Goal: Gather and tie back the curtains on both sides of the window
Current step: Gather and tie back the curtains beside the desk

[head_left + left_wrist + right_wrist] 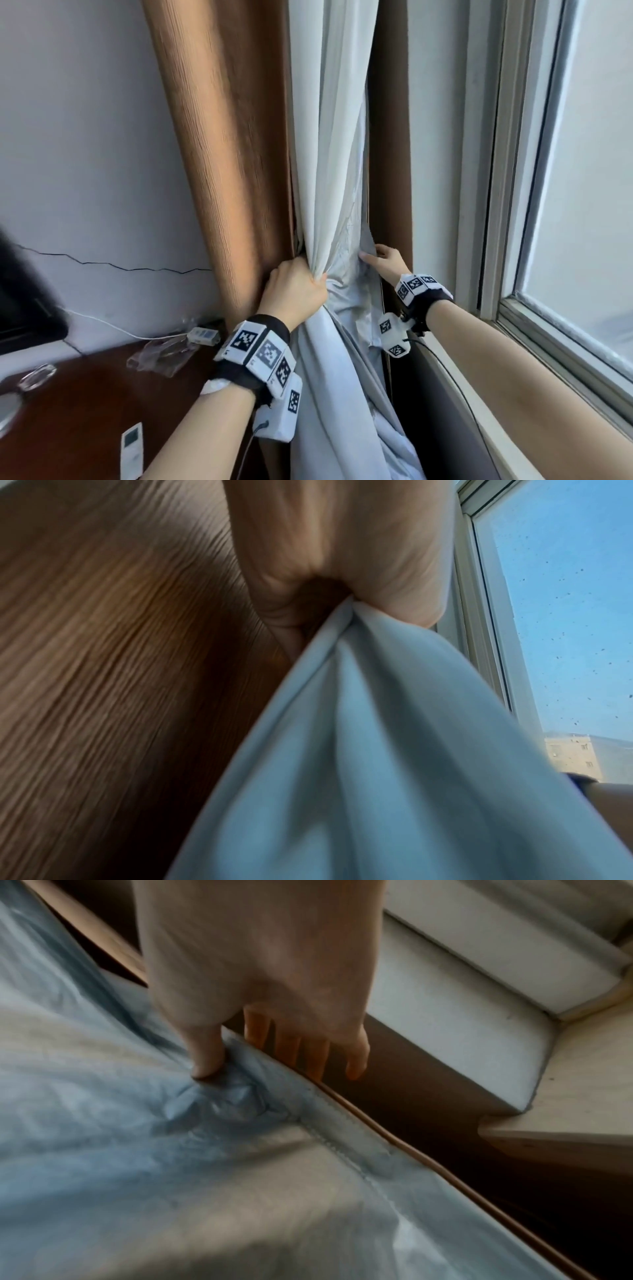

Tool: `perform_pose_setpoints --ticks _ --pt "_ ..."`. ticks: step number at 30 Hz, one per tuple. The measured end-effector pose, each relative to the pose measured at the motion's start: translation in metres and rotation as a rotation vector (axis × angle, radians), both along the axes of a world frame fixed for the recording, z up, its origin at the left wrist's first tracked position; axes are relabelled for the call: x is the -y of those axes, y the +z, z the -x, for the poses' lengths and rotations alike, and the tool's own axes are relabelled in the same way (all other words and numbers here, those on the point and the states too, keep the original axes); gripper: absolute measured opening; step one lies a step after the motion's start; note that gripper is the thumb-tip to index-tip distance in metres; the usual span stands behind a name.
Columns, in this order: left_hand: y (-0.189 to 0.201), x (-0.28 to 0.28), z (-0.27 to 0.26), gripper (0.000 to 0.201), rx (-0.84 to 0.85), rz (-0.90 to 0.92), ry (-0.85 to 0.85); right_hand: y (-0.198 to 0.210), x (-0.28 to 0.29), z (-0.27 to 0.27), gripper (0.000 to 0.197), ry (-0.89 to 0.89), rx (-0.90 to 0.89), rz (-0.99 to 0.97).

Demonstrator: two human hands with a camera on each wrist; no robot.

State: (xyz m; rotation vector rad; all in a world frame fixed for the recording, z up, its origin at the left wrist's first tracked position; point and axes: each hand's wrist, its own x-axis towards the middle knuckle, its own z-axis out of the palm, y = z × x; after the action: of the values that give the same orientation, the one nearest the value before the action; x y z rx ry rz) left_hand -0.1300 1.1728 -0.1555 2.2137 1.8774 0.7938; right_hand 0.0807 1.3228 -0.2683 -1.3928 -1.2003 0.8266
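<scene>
A brown curtain (222, 137) with a white lining (329, 137) hangs left of the window. My left hand (294, 291) grips a gathered bunch of the white lining at waist height. The left wrist view shows the fist (342, 561) closed round the white folds (377, 750), with the brown cloth (120, 669) beside it. My right hand (383, 260) holds the curtain's window-side edge. There its thumb (205, 1064) presses the crumpled lining (171, 1150) and its fingers (308, 1053) reach behind the hem. No tie-back shows.
The window (565, 171) and its pale sill (513, 394) run along the right. At lower left a dark wooden table (85, 411) carries a white remote (132, 448), a plastic wrapper (161, 356), a cabled white adapter (205, 335) and a glass dish (36, 375).
</scene>
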Motion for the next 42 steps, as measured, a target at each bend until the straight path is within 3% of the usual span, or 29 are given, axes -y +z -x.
perform_pose_setpoints --ticks 3,6,10,15,18,25,31,34,38,40,42 --pt "0.000 -0.002 0.002 0.035 0.004 -0.018 0.027 0.000 0.003 0.004 0.031 -0.040 0.082 -0.005" --pt "-0.002 -0.001 0.003 0.033 0.029 -0.057 0.087 0.004 0.041 0.004 0.034 -0.145 0.088 -0.016" --pt "-0.002 0.005 -0.006 0.037 0.070 -0.085 0.164 0.008 0.122 -0.005 0.005 -0.222 0.190 -0.247" --pt "0.002 0.010 -0.028 0.044 0.108 0.003 0.135 0.022 0.200 0.000 0.050 -0.129 0.574 -0.383" --pt "0.003 0.018 -0.044 0.050 0.135 0.066 0.072 0.031 0.216 0.010 0.063 -0.085 0.670 -0.363" --pt "0.009 0.027 -0.072 0.063 0.260 0.262 -0.082 0.045 0.243 0.044 0.083 -0.088 0.832 -0.292" --pt "0.011 0.027 -0.081 0.071 0.357 0.355 -0.102 0.056 0.263 0.057 0.083 -0.063 0.916 -0.219" --pt "0.010 0.023 -0.080 0.053 0.224 0.305 -0.071 0.060 0.271 0.056 0.083 -0.101 1.057 -0.247" --pt "0.007 0.025 -0.084 0.038 0.191 0.217 -0.031 0.056 0.274 0.048 0.079 -0.085 1.024 -0.295" --pt "0.011 0.031 -0.087 0.047 0.233 0.230 -0.074 0.046 0.274 0.041 0.079 -0.001 0.887 -0.283" --pt "0.017 0.040 -0.092 0.070 0.349 0.318 -0.216 0.037 0.273 0.037 0.081 0.026 0.802 -0.240"
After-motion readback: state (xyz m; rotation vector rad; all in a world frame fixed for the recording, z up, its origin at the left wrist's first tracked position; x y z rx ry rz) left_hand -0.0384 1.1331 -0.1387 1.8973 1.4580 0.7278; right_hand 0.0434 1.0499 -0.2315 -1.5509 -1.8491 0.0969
